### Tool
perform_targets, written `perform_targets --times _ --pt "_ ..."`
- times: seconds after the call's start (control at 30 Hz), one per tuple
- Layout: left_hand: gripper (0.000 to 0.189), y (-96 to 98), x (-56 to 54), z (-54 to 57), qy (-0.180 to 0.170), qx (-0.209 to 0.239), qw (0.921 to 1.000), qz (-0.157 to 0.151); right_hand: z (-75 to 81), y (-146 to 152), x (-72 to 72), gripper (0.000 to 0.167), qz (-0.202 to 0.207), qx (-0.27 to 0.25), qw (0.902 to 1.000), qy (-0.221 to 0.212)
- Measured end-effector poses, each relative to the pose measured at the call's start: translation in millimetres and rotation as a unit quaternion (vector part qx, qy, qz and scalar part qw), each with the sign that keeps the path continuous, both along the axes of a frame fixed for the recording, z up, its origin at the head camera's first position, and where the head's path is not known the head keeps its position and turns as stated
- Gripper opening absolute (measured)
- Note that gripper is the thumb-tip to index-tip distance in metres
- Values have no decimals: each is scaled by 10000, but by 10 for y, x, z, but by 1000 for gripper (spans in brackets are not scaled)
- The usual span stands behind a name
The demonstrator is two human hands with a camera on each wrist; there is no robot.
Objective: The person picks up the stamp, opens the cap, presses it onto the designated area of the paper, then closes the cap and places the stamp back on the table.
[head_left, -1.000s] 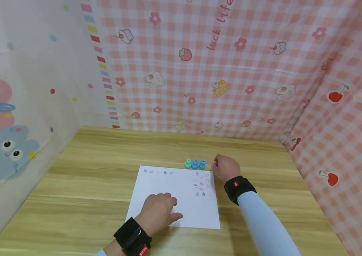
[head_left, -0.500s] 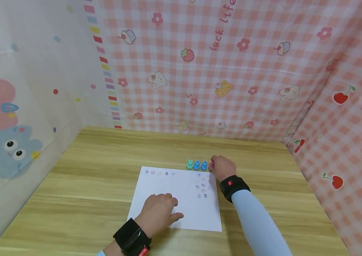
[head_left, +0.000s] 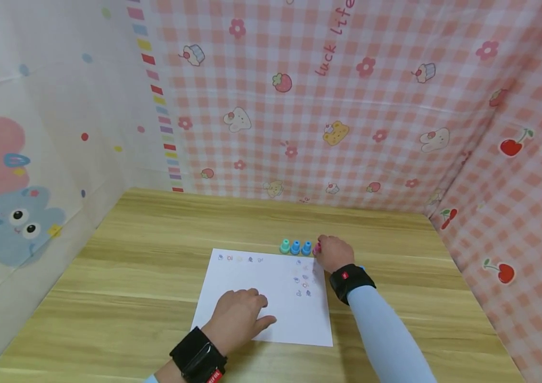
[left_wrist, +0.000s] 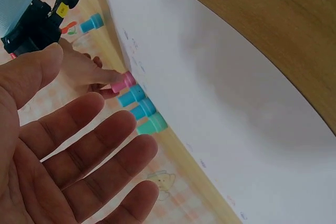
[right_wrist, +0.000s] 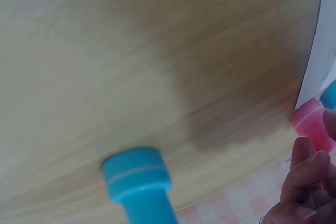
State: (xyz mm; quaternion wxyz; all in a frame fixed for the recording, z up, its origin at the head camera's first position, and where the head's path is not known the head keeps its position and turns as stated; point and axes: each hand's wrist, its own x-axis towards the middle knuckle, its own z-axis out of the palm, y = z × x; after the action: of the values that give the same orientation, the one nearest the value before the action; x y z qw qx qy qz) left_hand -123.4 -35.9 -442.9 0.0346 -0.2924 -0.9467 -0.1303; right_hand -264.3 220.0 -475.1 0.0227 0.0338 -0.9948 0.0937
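My right hand (head_left: 335, 254) pinches a pink stamp (left_wrist: 124, 82) at the right end of a short row, between thumb and fingers. Beside it stand two blue stamps (head_left: 306, 248) and a mint-green stamp (head_left: 285, 246), along the far edge of a white paper sheet (head_left: 232, 276). In the right wrist view the pink stamp's broad end is down at the sheet's corner. My left hand (head_left: 237, 316) is over the sheet's near left part, fingers spread and holding nothing. Small printed pictures (head_left: 305, 285) mark the paper at its top left and upper right.
Another blue stamp (right_wrist: 137, 179) stands on the wooden table (head_left: 156, 239) to the right, mostly hidden behind my right wrist in the head view. Pink checked cloth (head_left: 300, 122) rises behind the table, with patterned cloth at both sides.
My right hand has brought the pink stamp left and down, closing the gap to the blue one at the row's end. My left hand stays over the paper. The head view has shifted slightly.
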Motion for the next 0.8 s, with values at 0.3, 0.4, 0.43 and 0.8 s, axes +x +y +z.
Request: perform_targets --times 0.3,0.4,0.43,0.8 --pt "31 41 -3 -18 -44 10 10000 -60 171 205 111 40 -5 3 10000 -41" --pt "32 42 -1 -21 -57 14 10000 -61 254 291 144 36 -34 -11 10000 -65" --pt "32 43 2 -18 -54 24 10000 -56 279 326 154 35 -41 16 10000 -71" --pt "33 73 9 -17 -250 14 9997 -50 438 665 327 33 -240 123 9994 -199"
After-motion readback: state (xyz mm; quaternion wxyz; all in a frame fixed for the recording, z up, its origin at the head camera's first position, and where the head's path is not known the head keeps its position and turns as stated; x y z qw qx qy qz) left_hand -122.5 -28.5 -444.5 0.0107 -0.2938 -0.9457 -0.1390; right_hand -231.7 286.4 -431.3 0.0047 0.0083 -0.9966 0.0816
